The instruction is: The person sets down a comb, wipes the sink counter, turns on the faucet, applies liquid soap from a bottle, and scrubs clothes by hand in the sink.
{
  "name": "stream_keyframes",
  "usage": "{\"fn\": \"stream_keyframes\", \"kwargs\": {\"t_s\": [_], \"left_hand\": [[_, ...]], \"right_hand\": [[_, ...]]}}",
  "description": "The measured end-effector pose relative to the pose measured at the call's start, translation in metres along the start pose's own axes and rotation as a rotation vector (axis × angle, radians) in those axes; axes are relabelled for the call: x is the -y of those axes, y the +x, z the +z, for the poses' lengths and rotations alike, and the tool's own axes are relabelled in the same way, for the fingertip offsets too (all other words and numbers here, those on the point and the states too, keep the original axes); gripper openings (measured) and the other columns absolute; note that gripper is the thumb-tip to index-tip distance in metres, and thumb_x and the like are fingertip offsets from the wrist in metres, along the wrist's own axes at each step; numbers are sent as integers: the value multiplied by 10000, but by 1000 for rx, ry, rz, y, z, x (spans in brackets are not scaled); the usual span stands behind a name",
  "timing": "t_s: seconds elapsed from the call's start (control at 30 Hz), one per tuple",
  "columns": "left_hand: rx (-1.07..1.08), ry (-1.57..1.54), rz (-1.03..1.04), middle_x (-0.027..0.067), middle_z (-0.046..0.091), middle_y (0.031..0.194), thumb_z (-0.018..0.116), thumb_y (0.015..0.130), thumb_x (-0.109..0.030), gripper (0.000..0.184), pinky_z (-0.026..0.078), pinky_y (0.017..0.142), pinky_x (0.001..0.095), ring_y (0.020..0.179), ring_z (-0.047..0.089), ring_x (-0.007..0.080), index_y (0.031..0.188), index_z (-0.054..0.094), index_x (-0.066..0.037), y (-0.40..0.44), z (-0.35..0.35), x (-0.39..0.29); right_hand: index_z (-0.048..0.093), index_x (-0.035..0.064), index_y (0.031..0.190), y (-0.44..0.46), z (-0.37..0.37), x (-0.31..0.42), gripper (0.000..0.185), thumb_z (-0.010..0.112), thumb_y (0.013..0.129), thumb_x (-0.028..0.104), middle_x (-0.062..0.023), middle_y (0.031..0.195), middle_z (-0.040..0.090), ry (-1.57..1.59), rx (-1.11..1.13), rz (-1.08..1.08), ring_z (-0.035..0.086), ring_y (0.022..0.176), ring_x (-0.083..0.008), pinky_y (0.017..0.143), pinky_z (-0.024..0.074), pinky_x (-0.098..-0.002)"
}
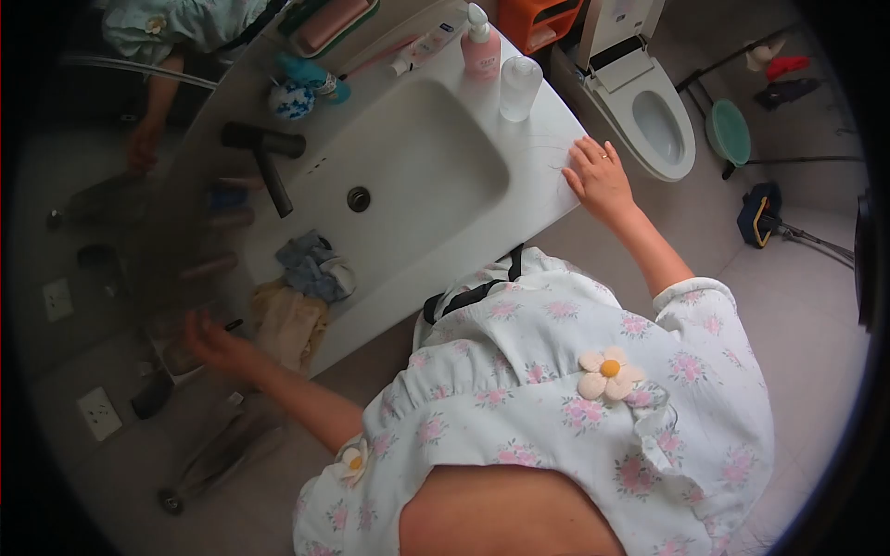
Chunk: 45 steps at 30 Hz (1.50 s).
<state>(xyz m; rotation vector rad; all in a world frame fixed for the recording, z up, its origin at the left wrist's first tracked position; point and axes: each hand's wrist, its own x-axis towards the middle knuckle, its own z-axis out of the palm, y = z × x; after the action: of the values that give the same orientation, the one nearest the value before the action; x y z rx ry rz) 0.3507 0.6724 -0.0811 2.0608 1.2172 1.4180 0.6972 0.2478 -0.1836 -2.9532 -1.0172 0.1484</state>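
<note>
My right hand point(598, 178) lies flat on the edge of the white washbasin point(547, 185), fingers stretched out, a ring on one of them. A few thin hairs lie on the rim beside its fingertips. My left hand point(211, 345) reaches to the far left, beside the mirror, near a small white box point(178, 357). Its fingers are dim and smeared, so I cannot make out whether they hold anything. Close to it, a beige cloth point(289, 324) lies on the basin's left end, with a crumpled blue-grey cloth point(313, 264) next to it.
A black faucet point(264, 144) stands over the drain point(359, 199). A pink pump bottle point(480, 46), a clear bottle point(521, 88), a toothpaste tube point(429, 46) and a blue item point(315, 79) line the rim. Beyond are an orange rack point(538, 23), a toilet point(649, 111) and a green basin point(729, 132).
</note>
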Motion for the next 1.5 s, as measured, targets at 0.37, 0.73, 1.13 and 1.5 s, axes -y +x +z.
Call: {"fn": "stream_keyframes", "kwargs": {"t_s": [0.37, 0.73, 1.13, 1.5], "left_hand": [[176, -106, 160, 109, 586, 1131, 492, 951, -217, 311, 447, 799, 289, 1000, 594, 198, 1200, 517, -33, 4, 32, -13], [276, -164, 5, 89, 542, 1215, 481, 956, -179, 267, 429, 819, 289, 1029, 581, 183, 1183, 530, -49, -30, 37, 12], [296, -109, 32, 106, 544, 1156, 476, 954, -140, 243, 450, 830, 293, 998, 573, 199, 1158, 530, -19, -25, 18, -29], [269, -75, -2, 106, 535, 1189, 484, 953, -152, 254, 456, 800, 285, 989, 581, 197, 1171, 520, -27, 71, -27, -148]], "right_hand": [[382, 90, 1371, -24, 28, 76, 534, 477, 907, 337, -90, 1455, 315, 71, 156, -275, 286, 1350, -217, 1114, 137, -500], [367, 157, 1394, -23, 77, 42, 542, 477, 904, 361, -81, 1496, 238, 78, 23, -110, 217, 1383, -219, 1114, 89, -525], [423, 38, 1335, 20, 47, 67, 577, 372, 929, 444, -60, 1442, 340, -26, 83, -480, 214, 1378, -182, 1138, 29, -477], [616, -23, 1070, 103, -146, 86, 541, 416, 906, 452, -113, 1069, 589, -256, 455, -681, 468, 1175, -234, 1144, 31, -477]]}}
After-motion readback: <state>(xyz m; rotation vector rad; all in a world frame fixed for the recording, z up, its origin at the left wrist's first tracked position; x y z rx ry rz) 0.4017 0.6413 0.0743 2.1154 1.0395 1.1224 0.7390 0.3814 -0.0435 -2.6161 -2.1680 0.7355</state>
